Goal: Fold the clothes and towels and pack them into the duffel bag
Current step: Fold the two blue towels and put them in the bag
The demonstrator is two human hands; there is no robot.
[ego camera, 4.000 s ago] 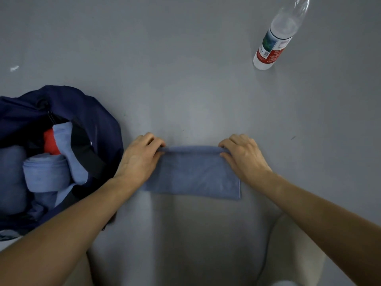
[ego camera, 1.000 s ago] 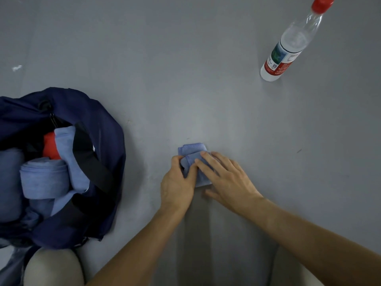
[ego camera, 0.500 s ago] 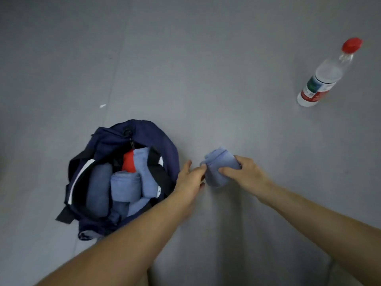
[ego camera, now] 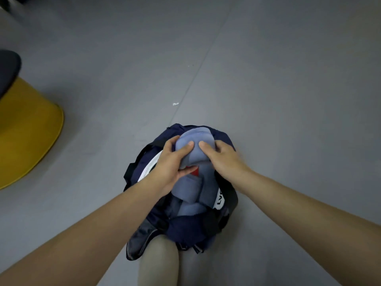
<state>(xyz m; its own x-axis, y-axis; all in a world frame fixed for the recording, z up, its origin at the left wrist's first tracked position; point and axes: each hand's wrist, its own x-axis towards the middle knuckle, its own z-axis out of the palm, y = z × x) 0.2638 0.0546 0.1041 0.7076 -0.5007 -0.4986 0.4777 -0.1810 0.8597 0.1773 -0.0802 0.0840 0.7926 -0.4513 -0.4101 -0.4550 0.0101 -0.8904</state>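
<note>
1. We see a navy duffel bag (ego camera: 191,230) that lies open on the grey floor (ego camera: 268,79), in the lower middle of the view.
2. Over the far end of the bag's opening, both hands hold one folded towel (ego camera: 194,139). It is light blue, soft and thick, folded into a compact rounded bundle with a smooth curved top.
3. The left hand (ego camera: 173,162) grasps the towel from the left side; its thumb presses on the front of the bundle and the fingers wrap around the far edge.
4. The right hand (ego camera: 221,156) grasps the towel from the right side; its thumb lies on the front, close to the left thumb, and the other fingers are hidden behind the cloth.
5. Inside the bag, under the held towel, we see other blue rolled towels (ego camera: 192,190) packed tightly, and a small red piece (ego camera: 195,172) between them.
6. A white strip with dark letters (ego camera: 220,200) shows on the bag's right inner edge.
7. Far left on the floor stands a yellow rounded object (ego camera: 26,131), well apart from the bag.
</note>
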